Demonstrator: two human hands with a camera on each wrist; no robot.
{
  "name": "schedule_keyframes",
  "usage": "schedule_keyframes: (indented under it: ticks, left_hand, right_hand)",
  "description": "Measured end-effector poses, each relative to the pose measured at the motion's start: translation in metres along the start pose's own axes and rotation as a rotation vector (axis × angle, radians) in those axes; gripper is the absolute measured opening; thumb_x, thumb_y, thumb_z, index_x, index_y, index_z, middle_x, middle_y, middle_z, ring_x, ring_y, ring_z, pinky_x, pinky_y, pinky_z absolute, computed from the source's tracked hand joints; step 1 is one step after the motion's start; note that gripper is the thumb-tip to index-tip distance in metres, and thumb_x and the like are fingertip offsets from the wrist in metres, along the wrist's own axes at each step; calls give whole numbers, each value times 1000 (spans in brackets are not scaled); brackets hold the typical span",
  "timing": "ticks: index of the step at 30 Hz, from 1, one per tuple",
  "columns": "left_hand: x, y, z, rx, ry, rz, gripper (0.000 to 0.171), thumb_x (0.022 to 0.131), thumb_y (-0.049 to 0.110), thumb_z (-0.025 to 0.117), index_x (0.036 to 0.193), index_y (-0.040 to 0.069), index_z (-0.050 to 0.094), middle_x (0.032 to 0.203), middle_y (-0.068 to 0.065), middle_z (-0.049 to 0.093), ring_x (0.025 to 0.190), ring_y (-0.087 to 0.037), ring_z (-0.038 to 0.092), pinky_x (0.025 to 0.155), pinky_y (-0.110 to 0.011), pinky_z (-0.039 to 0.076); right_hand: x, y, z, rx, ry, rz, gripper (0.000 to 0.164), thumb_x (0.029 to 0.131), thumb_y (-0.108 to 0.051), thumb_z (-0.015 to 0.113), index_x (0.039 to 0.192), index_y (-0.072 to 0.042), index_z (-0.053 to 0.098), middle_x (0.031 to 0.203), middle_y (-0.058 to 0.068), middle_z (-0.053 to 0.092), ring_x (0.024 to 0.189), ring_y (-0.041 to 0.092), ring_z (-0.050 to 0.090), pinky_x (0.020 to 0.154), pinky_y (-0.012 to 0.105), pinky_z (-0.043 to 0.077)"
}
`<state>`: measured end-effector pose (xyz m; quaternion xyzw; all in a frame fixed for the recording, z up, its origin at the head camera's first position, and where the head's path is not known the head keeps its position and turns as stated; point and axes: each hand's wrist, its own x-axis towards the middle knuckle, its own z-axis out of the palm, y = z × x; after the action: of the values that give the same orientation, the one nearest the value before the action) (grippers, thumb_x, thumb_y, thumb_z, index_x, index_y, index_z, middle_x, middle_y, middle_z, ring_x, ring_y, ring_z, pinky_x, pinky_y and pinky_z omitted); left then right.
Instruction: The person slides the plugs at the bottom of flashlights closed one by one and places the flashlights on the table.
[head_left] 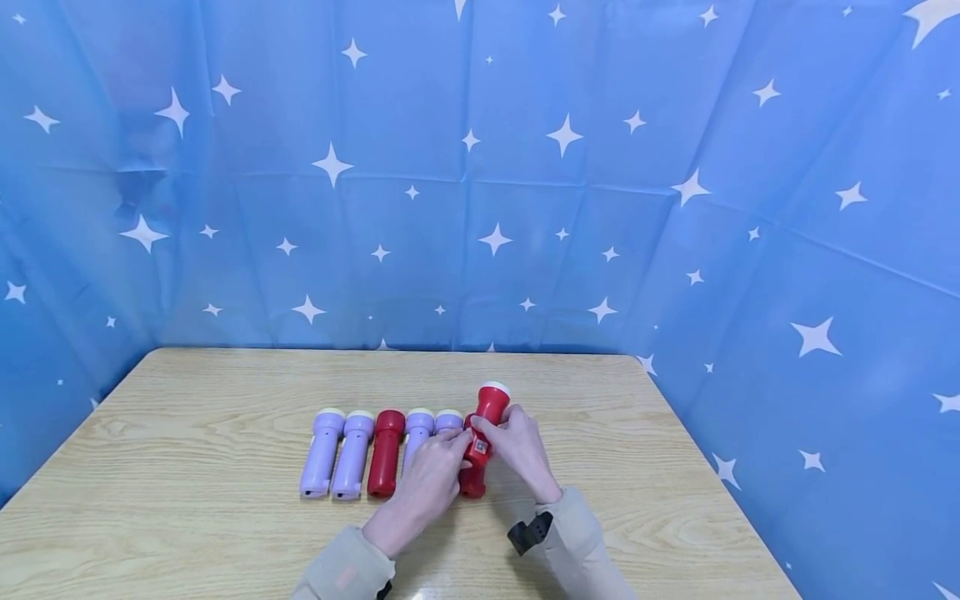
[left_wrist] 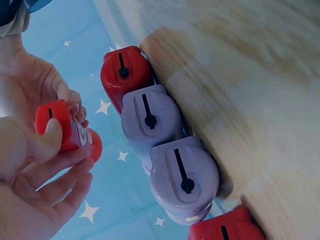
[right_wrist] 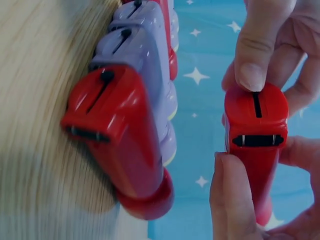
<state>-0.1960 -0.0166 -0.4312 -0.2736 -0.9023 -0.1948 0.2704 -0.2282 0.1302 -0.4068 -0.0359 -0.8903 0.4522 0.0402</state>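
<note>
Both hands hold a red flashlight (head_left: 492, 405) with a white rim, tilted above the right end of a row. My left hand (head_left: 431, 468) pinches its near end, thumb on the slotted end face, as the left wrist view shows. From the right side, my right hand (head_left: 522, 444) grips the body with thumb and fingers. A small square label shows on the barrel. On its tail, folded metal prongs (right_wrist: 258, 140) sit in a black strip. Just below lies another red flashlight (right_wrist: 125, 135), partly hidden by the held one in the head view.
Leftward along the row lie lavender flashlights (head_left: 322, 454) and a red flashlight (head_left: 386, 454), side by side, slotted ends facing me. My left hand covers part of two lavender ones. Beneath is a wood-grain table (head_left: 187, 467); a blue star-patterned curtain (head_left: 420, 217) hangs behind it.
</note>
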Motion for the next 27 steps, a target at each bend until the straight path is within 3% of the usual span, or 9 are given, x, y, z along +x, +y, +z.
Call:
schedule_keyframes:
  ticks: [6,12,18,22,27]
  left_hand:
    - [-2,1,2,22,-181,-17,43,84,26,71,119,4,61,119,-12,67,117,-32,59,101,-51,45]
    - [-7,2,2,30,-349,-68,57,89,37,63,136,9,51,144,-17,47,132,-44,42,102,-67,33]
    - [-12,1,3,-19,-440,-136,54,90,33,62,138,15,50,149,-16,39,140,-49,25,98,-76,27]
    - [-13,2,3,-16,-488,-149,51,90,32,61,138,17,50,149,-12,41,141,-48,24,98,-77,25]
    - [-13,3,5,-5,-515,-157,49,92,31,58,138,18,50,148,-10,44,140,-47,27,99,-77,24]
  right_hand:
    - [4,11,-5,-45,-44,11,39,84,-33,67,90,3,53,71,9,58,55,14,51,50,23,42]
    - [6,21,-11,-109,-109,17,35,86,-29,65,92,4,53,74,11,60,55,16,52,50,24,42]
    - [6,30,-14,-164,-176,45,28,86,-25,65,89,1,57,72,8,60,57,16,54,51,24,44]
    - [6,36,-14,-173,-222,68,26,85,-25,66,87,0,58,71,8,61,57,17,57,52,26,48]
    - [4,39,-14,-147,-266,97,31,85,-24,67,97,3,57,81,10,63,64,17,58,59,31,53]
